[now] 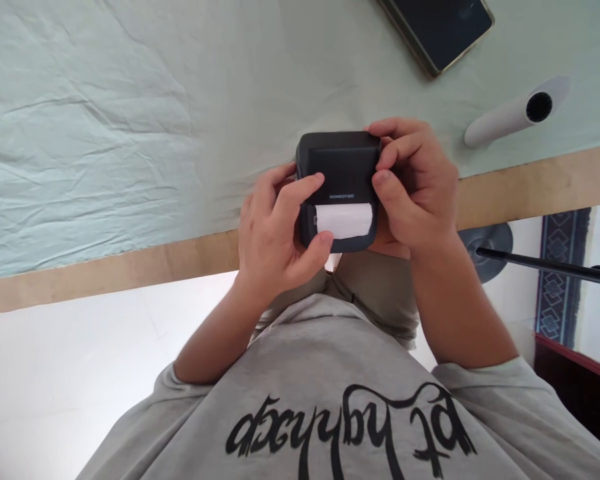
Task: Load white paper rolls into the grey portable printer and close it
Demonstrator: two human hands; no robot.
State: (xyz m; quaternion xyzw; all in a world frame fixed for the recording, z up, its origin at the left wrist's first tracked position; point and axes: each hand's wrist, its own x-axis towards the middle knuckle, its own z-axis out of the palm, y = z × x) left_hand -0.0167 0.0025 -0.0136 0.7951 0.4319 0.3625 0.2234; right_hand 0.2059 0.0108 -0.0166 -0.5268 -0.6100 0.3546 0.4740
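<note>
A dark label printer (343, 170) marked NIIMBOT is held between my two hands at the near edge of the table. White label paper (347, 221) shows at its near end. My left hand (280, 230) grips the printer's left side, with the thumb by the paper and a finger on the top. On the other side, my right hand (417, 187) has thumb and fingers closed at the printer's upper right edge. The printer's underside is hidden.
A phone (443, 30) with a dark screen lies toward the back. To the right is a white cylinder (505, 120) with a dark end. A pale green cloth (105, 133) covers the table, leaving a bare wooden edge (130, 270). A black pole (545, 261) stands at right.
</note>
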